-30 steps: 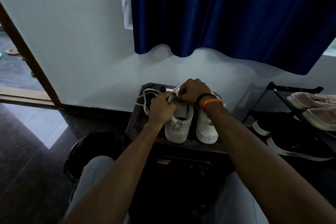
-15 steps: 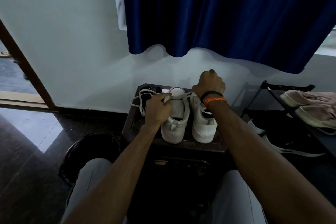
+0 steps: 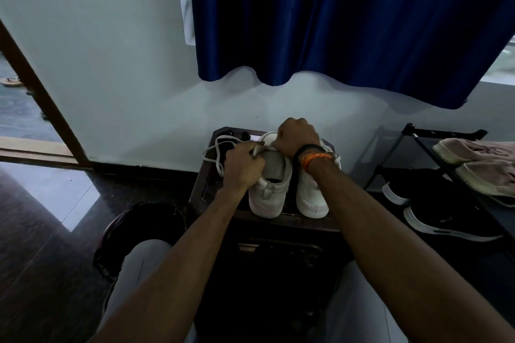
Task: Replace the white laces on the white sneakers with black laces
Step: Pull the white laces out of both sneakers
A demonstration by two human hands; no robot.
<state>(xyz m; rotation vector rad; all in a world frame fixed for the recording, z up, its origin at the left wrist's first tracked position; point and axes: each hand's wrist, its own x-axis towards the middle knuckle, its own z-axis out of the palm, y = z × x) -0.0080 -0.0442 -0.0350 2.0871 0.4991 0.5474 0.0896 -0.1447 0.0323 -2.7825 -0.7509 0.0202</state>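
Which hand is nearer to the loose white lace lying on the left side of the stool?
Left. The left hand sits right beside the loose white lace, gripping the left sneaker. The right hand is farther, over the shoes' far end.

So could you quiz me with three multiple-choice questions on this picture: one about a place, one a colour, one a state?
1. Where do the white sneakers stand?
A. on the dark stool
B. on the shoe rack
C. on the floor

2. What colour is the curtain?
A. red
B. dark blue
C. green

3. What is the left hand doing?
A. hanging idle
B. lying flat on the wall
C. gripping the left sneaker

Answers: 1 A, both sit on the stool top; 2 B, the cloth is deep blue; 3 C, its fingers curl round the sneaker's side.
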